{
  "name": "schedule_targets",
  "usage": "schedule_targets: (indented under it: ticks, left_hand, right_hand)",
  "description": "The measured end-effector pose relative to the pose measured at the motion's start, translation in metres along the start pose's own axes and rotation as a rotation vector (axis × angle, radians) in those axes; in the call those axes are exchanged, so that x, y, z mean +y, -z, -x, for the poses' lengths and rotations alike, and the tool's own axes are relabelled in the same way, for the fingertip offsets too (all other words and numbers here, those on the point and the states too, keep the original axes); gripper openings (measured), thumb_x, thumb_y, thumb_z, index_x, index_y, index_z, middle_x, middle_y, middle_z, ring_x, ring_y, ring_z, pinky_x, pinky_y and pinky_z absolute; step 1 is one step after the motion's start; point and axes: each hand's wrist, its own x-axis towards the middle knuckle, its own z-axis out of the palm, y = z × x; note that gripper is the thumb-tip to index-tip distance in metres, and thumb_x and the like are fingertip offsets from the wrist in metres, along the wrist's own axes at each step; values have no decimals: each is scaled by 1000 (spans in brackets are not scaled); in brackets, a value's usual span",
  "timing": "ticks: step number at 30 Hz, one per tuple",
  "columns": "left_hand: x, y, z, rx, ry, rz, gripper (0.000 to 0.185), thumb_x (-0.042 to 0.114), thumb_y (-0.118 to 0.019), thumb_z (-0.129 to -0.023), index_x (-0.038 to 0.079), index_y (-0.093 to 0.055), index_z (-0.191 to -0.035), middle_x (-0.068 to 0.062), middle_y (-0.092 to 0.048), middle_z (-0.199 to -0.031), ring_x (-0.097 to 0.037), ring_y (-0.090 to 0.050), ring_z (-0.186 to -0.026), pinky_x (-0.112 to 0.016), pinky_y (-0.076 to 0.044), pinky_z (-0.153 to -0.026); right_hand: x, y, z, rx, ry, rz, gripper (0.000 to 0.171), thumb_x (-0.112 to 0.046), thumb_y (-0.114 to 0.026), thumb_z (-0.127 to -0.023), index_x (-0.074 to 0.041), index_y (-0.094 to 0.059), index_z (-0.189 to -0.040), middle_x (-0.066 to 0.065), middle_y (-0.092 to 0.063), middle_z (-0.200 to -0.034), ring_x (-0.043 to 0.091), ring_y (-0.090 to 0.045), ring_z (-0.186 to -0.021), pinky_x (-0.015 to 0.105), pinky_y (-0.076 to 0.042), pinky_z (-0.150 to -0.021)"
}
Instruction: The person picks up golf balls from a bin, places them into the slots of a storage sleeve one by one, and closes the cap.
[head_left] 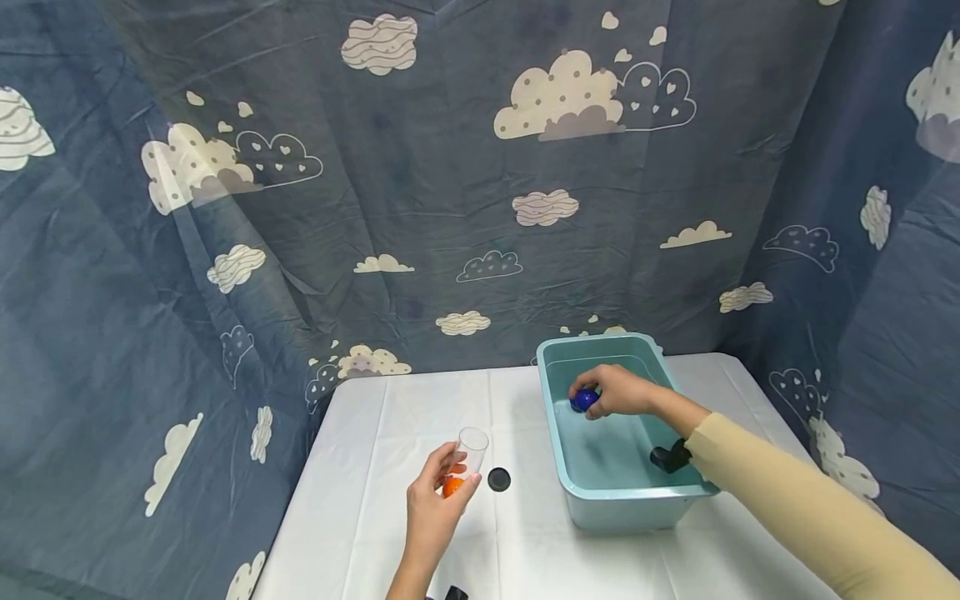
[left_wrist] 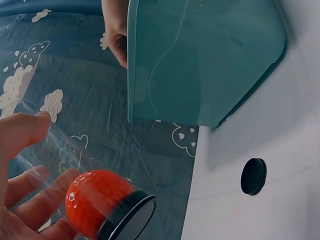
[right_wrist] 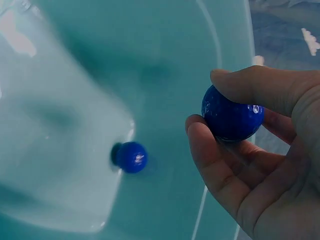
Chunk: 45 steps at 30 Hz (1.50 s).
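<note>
A person works at a white cloth-covered table [head_left: 390, 433] set against a dark blue backdrop printed with clouds [head_left: 420, 192]. The right hand [head_left: 611, 390] reaches into a pale teal plastic tub [head_left: 600, 504] and pinches a glossy dark blue ball [right_wrist: 231, 114] between thumb and curled fingers, holding it just above the shallow water so that its reflection, or perhaps a second ball, shows on the surface below; the wrist view cannot settle which. The grip is fingertip-only, which keeps the palm clear of the water.

The left hand [head_left: 435, 508] holds a clear plastic tube [head_left: 471, 446] above the table, left of the tub, thumb and fingers wrapped round its wall. An orange dimpled ball [left_wrist: 95, 200] sits at the tube's lower end against a black end cap [left_wrist: 127, 220], the tube's tilt seemingly keeping it there and leaving the other end open. A loose round black cap [head_left: 498, 479] lies flat on the cloth between the tube and the tub, near the left hand.
</note>
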Motion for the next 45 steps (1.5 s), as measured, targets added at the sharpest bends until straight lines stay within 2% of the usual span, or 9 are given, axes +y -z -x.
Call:
schedule_targets:
  ticks: [4,14,20,22,27,29,35,40,45]
  left_hand:
    - [2,-2,1,-1,-5,20,51,13,-89,-77,16,-66,-123,-1,-74,-107,-27,-72,-91,-45,-56,-85]
    - [4,-3,2,-36,22,35,50,17,-90,-77,17,-67,-121,7,-72,-104,-27,-71,-92,-39,-56,-85]
    - [7,-3,3,-51,40,29,50,20,-90,-77,18,-67,-122,0,-74,-106,-28,-71,-93,-35,-55,-85]
    - [8,-4,3,-49,40,35,50,18,-90,-76,18,-67,-121,1,-74,-105,-28,-71,-92,-36,-56,-85]
    - [12,-8,5,-63,63,37,51,17,-90,-76,16,-68,-121,10,-72,-103,-23,-70,-92,-37,-55,-86]
    - [14,-9,6,-71,71,37,50,17,-90,-76,16,-68,-121,10,-71,-103,-21,-70,-92,-39,-55,-86]
    - [17,-11,6,-79,73,34,50,16,-90,-77,20,-68,-121,11,-71,-103,-20,-70,-92,-41,-56,-86]
    - [18,-11,7,-84,68,33,51,23,-90,-77,16,-68,-122,11,-71,-103,-22,-70,-91,-36,-56,-86]
    - [17,-13,9,-98,66,36,51,32,-89,-78,21,-68,-122,11,-71,-103,-26,-70,-91,-36,-55,-86]
  right_hand:
    - [-9,3,10,28,38,7,40,-9,-85,-79,-17,-72,-116,8,-68,-115,23,-63,-95,38,-58,-77]
    - [-43,7,34,72,96,-64,40,-13,-84,-82,-22,-72,-119,3,-67,-117,25,-65,-94,34,-57,-76]
    - [-64,0,45,70,131,-100,39,-13,-83,-84,-21,-71,-120,2,-67,-117,20,-67,-92,32,-58,-74]
    - [-70,-3,47,77,140,-103,41,-12,-82,-84,-19,-70,-122,1,-66,-118,20,-68,-93,32,-58,-74]
    - [-86,-15,53,124,173,-117,42,-14,-83,-83,-26,-70,-121,-6,-67,-116,18,-66,-94,29,-57,-75]
    - [-94,-21,56,144,190,-134,43,-15,-83,-83,-30,-69,-120,-7,-67,-116,17,-66,-92,29,-57,-75]
    - [-113,-41,58,186,227,-193,43,-16,-84,-83,-30,-68,-121,-9,-65,-117,17,-65,-91,28,-57,-72]
    - [-125,-54,57,193,254,-267,43,-16,-84,-84,-30,-68,-121,-8,-65,-118,17,-65,-91,29,-58,-73]
    - [-130,-67,56,201,272,-292,42,-17,-85,-83,-31,-69,-119,-11,-66,-114,17,-66,-89,30,-58,-73]
